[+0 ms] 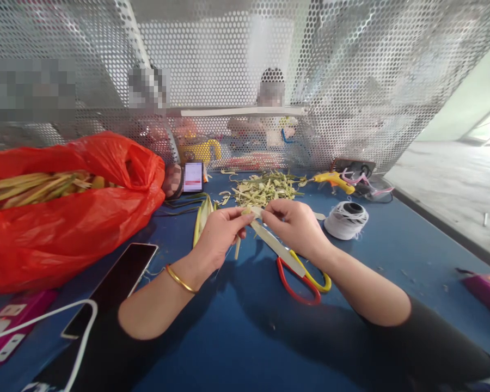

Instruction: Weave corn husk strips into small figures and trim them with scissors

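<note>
My left hand (217, 233), with a gold bangle on its wrist, pinches one end of a pale, flat plant strip (278, 249). The thumb and fingers of my right hand (297, 226) are closed on the same strip near that end. From between my hands the strip slants down to the right, over a pair of scissors (300, 296) with red and yellow handles. The scissor blades are mostly hidden. A narrow, light sliver (237, 247) hangs below my left fingers. Just beyond my hands lies a heap of cut plant scraps (267, 186).
A red plastic bag (85, 223) of long plant strips fills the left, beside a dark phone (122, 283). More leaves (202, 218) lie left of my hands. At right are white thread (346, 220) and a yellow glue gun (335, 179). A perforated metal screen (228, 65) stands behind.
</note>
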{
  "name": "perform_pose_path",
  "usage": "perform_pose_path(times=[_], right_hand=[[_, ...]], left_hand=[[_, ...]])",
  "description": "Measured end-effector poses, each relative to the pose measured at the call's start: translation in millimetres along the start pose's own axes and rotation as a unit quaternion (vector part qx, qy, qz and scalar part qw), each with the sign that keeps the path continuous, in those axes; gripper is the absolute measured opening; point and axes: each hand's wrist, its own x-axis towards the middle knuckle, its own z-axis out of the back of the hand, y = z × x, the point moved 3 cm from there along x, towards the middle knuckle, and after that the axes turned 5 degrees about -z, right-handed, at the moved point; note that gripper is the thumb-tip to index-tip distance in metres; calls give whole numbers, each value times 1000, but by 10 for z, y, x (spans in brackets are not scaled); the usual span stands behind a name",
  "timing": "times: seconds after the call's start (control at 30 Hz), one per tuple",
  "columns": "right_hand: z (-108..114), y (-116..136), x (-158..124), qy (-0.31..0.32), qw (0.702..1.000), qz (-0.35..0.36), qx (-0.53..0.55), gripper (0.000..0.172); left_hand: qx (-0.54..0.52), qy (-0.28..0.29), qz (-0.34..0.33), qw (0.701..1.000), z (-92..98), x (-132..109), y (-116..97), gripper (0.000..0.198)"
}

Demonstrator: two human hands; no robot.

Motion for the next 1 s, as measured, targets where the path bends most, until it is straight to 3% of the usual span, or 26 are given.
perform_pose_path(times=[0.37, 0.63, 0.77, 0.8, 1.0], right_hand=[[14, 27, -18, -21, 999, 15, -23, 25], [-46, 16, -36, -3, 999, 32, -43, 26], [-54, 13, -39, 27, 999, 2, -29, 7], [-50, 18, -40, 36, 999, 1, -25, 12], [17, 69, -50, 27, 995, 69, -66, 16]], left_hand=[[-6, 8, -3, 1000, -2, -1, 6, 25], [68, 8, -27, 997, -35, -26, 7, 18], [116, 15, -63, 991, -45, -37, -20, 11], [126, 19, -73, 989, -45, -38, -29, 11], [176, 55, -81, 980, -58, -58, -31, 9]])
